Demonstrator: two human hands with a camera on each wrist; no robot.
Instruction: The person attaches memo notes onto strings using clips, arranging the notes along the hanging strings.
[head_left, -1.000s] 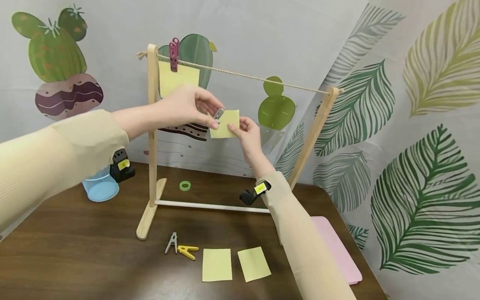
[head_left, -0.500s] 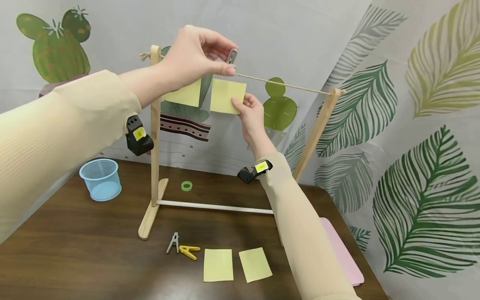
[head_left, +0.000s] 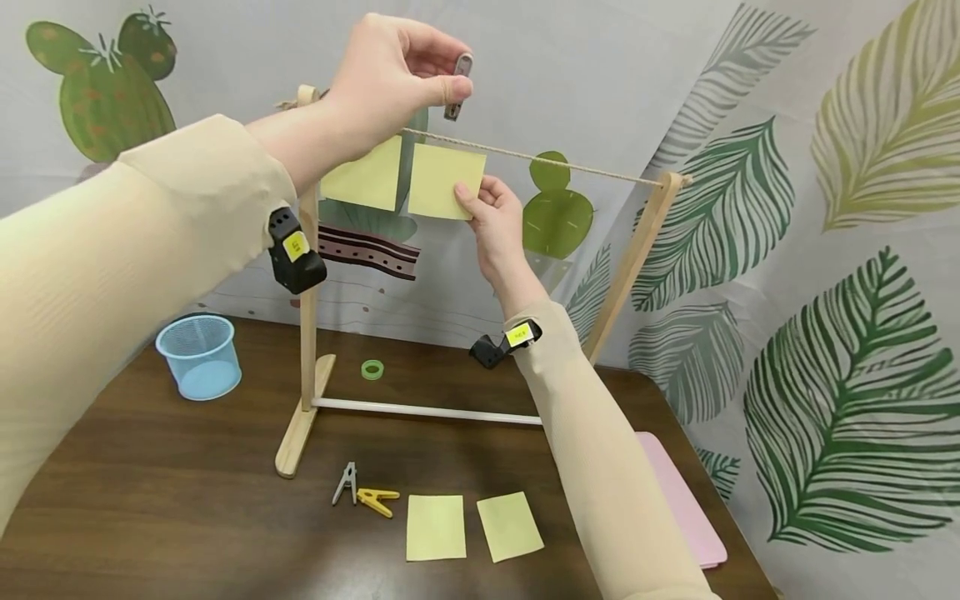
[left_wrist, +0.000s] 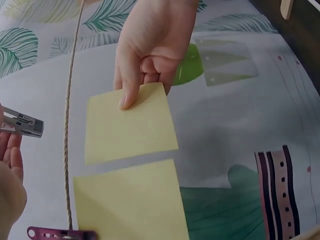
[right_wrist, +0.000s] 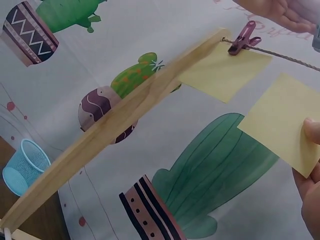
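Observation:
My left hand (head_left: pixel 393 83) pinches a grey clothespin (head_left: pixel 459 87) just above the rope (head_left: pixel 551 163). In the left wrist view that clothespin (left_wrist: pixel 27 123) is apart from the rope and points toward it. Below the rope, my right hand (head_left: pixel 498 229) pinches a yellow sticky note (head_left: pixel 438 179) by its lower right corner, thumb on the front. The note's top edge lies close under the rope. To its left hangs another yellow note (head_left: pixel 367 179), clipped to the rope by a purple clothespin (right_wrist: pixel 243 40), which my left hand hides in the head view.
The rope spans a wooden stand (head_left: pixel 308 317). On the table lie two yellow notes (head_left: pixel 436 528), a grey clothespin (head_left: pixel 346 483), a yellow clothespin (head_left: pixel 377 500) and a green tape roll (head_left: pixel 372 377). A blue mesh basket (head_left: pixel 202 362) stands left, a pink flat item (head_left: pixel 678 500) right.
Both hands have risen from below the rope. The right hand has brought the note up under it, slightly leftward lately; the left hand has lifted the grey clothespin above it.

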